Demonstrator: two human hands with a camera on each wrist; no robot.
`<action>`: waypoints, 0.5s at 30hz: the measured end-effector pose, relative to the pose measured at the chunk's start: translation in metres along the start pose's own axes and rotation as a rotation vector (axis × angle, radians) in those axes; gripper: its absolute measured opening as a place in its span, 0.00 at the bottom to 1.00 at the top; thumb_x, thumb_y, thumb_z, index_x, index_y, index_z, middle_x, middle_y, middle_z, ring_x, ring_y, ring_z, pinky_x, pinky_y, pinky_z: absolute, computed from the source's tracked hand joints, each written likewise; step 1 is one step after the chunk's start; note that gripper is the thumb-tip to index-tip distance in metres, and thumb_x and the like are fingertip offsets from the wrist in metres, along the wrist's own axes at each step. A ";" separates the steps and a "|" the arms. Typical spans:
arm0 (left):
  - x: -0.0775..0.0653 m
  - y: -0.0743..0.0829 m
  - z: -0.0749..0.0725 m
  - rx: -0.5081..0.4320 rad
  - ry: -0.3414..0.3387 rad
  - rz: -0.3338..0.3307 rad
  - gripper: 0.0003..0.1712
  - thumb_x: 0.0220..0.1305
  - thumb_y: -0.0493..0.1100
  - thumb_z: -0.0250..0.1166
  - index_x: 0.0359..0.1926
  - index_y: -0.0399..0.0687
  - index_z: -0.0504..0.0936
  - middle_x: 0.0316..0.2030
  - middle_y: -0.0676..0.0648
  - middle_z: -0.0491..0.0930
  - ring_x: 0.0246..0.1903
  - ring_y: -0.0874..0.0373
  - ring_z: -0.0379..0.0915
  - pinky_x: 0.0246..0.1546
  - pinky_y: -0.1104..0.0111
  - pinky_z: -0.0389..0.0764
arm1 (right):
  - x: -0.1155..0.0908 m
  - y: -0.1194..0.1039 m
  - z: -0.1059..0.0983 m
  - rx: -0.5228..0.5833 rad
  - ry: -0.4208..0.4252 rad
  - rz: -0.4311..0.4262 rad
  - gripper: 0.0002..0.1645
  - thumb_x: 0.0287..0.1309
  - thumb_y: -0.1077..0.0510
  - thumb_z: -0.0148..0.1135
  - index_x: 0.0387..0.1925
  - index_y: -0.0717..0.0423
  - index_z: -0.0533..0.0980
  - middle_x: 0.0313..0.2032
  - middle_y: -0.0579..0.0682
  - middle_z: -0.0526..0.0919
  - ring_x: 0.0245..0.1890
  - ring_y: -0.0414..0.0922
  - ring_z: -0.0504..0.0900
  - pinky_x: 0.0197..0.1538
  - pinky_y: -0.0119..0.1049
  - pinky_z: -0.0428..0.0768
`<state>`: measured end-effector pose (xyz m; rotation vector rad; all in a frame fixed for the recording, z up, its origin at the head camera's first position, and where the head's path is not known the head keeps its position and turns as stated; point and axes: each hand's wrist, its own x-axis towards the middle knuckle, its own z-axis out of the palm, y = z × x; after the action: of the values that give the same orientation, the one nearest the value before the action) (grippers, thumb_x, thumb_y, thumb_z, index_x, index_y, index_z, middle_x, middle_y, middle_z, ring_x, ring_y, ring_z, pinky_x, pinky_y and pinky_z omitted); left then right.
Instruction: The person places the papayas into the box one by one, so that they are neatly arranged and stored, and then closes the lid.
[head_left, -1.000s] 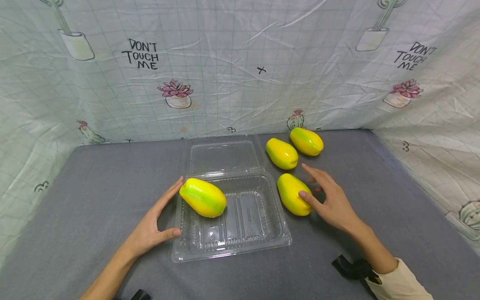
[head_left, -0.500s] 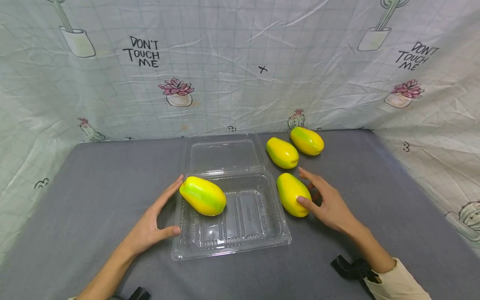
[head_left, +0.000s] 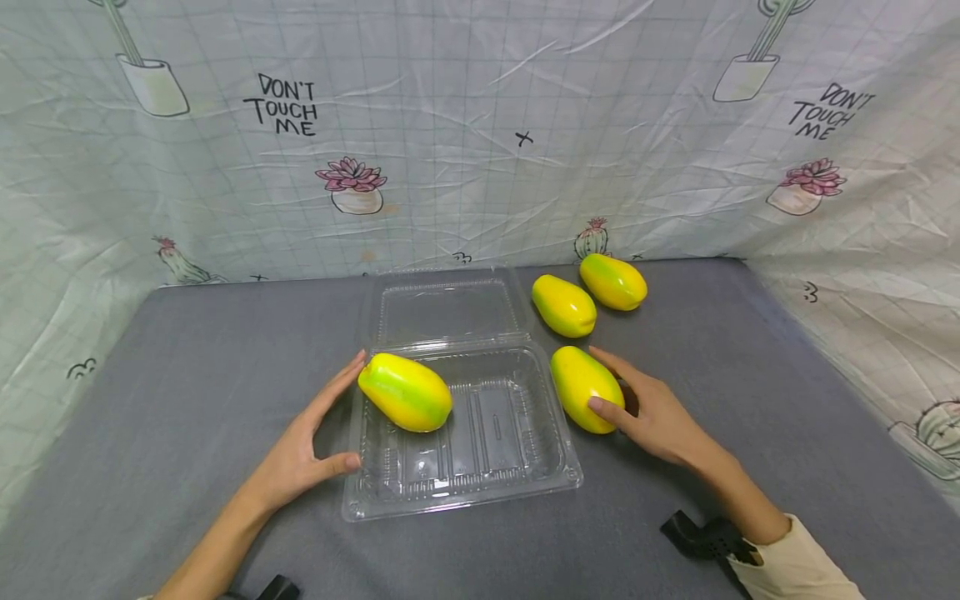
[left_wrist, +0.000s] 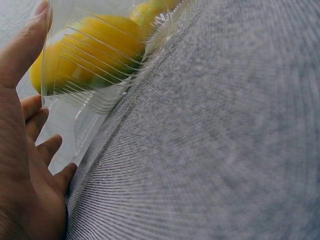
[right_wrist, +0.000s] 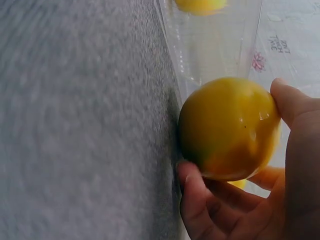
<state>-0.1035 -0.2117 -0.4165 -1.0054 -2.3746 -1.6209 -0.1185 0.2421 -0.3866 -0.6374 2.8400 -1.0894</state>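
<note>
Glossy yellow-green papaya point(head_left: 406, 392) lies in the left part of a clear plastic clamshell box point(head_left: 480, 500), whose lid point(head_left: 450, 312) is folded back flat. At the box's left rim is my left hand point(head_left: 307, 454), its fingers extended and thumb apart, as the left wrist view also shows. To the right of the box, my right hand point(head_left: 652, 412) grips a second papaya point(head_left: 581, 387). In the right wrist view the thumb is on one side of that papaya point(right_wrist: 225, 127) and the fingers curl beneath the other; part of those fingers is hidden behind it.
Two more papayas, a nearer one point(head_left: 564, 307) and a farther one point(head_left: 613, 282), lie behind the gripped one. A grey cloth point(head_left: 225, 375) covers the table, and a printed curtain point(head_left: 450, 125) hangs along the back and sides.
My right hand has moved slightly left and closed its thumb and fingers round the papaya beside the box. The left hand and the box have stayed in place.
</note>
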 end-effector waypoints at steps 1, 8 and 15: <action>0.000 0.000 0.000 0.000 0.000 0.000 0.57 0.45 0.45 0.75 0.73 0.41 0.54 0.73 0.42 0.48 0.72 0.46 0.41 0.67 0.73 0.46 | 0.000 0.000 0.000 0.024 -0.010 0.005 0.38 0.64 0.49 0.58 0.73 0.45 0.56 0.61 0.52 0.70 0.43 0.45 0.78 0.42 0.45 0.79; 0.001 0.001 0.001 -0.008 -0.001 0.003 0.57 0.46 0.46 0.75 0.73 0.40 0.54 0.73 0.42 0.47 0.72 0.46 0.40 0.67 0.73 0.45 | -0.002 0.001 -0.002 0.124 -0.055 0.047 0.38 0.65 0.50 0.58 0.72 0.42 0.55 0.59 0.56 0.70 0.32 0.45 0.80 0.26 0.36 0.80; 0.000 0.000 0.001 -0.008 0.001 0.001 0.57 0.46 0.47 0.75 0.73 0.41 0.53 0.73 0.42 0.47 0.72 0.46 0.40 0.67 0.73 0.45 | -0.002 -0.001 -0.003 0.129 -0.067 0.061 0.38 0.64 0.50 0.59 0.72 0.40 0.55 0.58 0.55 0.71 0.29 0.44 0.79 0.25 0.36 0.80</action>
<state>-0.1031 -0.2112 -0.4168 -1.0068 -2.3690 -1.6321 -0.1167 0.2442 -0.3840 -0.5626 2.6878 -1.2053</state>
